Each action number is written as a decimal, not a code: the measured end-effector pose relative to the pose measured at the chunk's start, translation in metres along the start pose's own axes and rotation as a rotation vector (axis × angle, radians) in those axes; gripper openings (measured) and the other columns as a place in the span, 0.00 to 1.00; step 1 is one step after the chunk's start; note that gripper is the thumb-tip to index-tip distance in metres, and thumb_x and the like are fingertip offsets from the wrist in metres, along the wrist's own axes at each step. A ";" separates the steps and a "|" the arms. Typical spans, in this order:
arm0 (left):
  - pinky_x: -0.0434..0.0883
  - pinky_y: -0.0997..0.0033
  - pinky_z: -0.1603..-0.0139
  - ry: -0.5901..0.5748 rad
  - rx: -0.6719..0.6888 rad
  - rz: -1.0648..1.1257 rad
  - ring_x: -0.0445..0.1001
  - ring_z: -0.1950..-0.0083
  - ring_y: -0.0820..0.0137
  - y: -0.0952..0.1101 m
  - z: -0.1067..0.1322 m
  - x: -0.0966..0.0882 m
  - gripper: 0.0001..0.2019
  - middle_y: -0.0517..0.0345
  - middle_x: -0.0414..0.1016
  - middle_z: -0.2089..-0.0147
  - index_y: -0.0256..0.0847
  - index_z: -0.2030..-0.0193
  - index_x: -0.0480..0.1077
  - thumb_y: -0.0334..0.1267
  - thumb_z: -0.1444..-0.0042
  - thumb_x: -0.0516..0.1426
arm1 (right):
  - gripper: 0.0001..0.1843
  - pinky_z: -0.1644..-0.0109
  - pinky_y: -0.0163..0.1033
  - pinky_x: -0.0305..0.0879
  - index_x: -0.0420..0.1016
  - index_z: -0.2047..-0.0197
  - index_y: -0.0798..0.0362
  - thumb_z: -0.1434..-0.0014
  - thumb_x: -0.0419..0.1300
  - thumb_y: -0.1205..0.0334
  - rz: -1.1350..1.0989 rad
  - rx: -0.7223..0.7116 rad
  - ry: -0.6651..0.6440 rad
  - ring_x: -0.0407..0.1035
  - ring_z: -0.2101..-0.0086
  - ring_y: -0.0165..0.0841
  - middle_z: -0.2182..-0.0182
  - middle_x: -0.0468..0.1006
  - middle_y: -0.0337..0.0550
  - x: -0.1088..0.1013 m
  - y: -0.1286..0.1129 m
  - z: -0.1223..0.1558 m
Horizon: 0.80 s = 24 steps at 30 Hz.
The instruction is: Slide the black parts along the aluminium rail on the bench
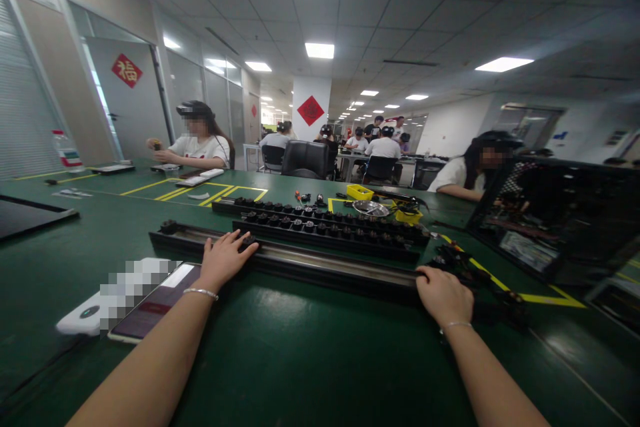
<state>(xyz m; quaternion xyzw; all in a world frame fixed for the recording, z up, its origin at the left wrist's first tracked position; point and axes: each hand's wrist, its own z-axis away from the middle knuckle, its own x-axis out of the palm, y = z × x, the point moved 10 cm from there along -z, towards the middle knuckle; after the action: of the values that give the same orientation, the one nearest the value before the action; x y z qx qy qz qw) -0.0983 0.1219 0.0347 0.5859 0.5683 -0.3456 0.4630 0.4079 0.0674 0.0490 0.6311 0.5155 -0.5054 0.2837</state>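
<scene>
A long black rail with a silver strip [320, 265] lies across the green table [300, 360] in front of me. My left hand [223, 258] rests on its left part, fingers spread flat over the rail. My right hand [444, 295] is curled over the rail's right end, gripping it. Both wrists carry thin bracelets. Behind the rail lie two more black strips studded with several round black parts [325, 223].
A phone and a white device [135, 300] lie at my left. A yellow tray [360, 191] and a metal bowl [371, 208] stand behind the strips. A black open case [555, 220] stands at right. Other people sit at the table and farther back.
</scene>
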 end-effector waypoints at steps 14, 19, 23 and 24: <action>0.44 0.34 0.38 0.012 0.011 0.000 0.53 0.33 0.54 0.004 0.001 -0.002 0.29 0.56 0.58 0.34 0.53 0.39 0.60 0.60 0.42 0.39 | 0.24 0.48 0.49 0.58 0.74 0.51 0.45 0.43 0.43 0.58 0.015 0.005 -0.032 0.63 0.48 0.39 0.48 0.73 0.40 0.001 0.000 -0.001; 0.43 0.33 0.39 0.011 0.011 0.009 0.53 0.33 0.54 0.005 0.001 -0.002 0.28 0.59 0.58 0.34 0.54 0.39 0.61 0.59 0.41 0.39 | 0.24 0.48 0.49 0.58 0.74 0.51 0.45 0.43 0.42 0.59 0.012 0.004 -0.028 0.63 0.48 0.40 0.48 0.73 0.41 0.001 0.000 -0.001; 0.43 0.32 0.39 0.013 0.020 0.015 0.53 0.33 0.53 0.006 0.001 -0.001 0.27 0.60 0.58 0.34 0.54 0.39 0.61 0.58 0.41 0.40 | 0.24 0.49 0.49 0.58 0.74 0.51 0.45 0.44 0.42 0.59 0.014 0.007 -0.027 0.63 0.48 0.40 0.48 0.73 0.41 0.000 0.000 -0.001; 0.43 0.32 0.39 0.015 0.022 0.016 0.53 0.33 0.53 0.006 0.000 -0.001 0.27 0.60 0.58 0.34 0.54 0.39 0.61 0.58 0.41 0.40 | 0.24 0.49 0.49 0.58 0.74 0.51 0.45 0.44 0.42 0.59 0.016 0.008 -0.023 0.63 0.49 0.40 0.48 0.73 0.41 -0.001 0.000 -0.001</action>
<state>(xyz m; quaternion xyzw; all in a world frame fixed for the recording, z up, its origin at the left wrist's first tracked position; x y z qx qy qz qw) -0.0920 0.1215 0.0366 0.5982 0.5632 -0.3437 0.4548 0.4083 0.0681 0.0498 0.6307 0.5049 -0.5124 0.2911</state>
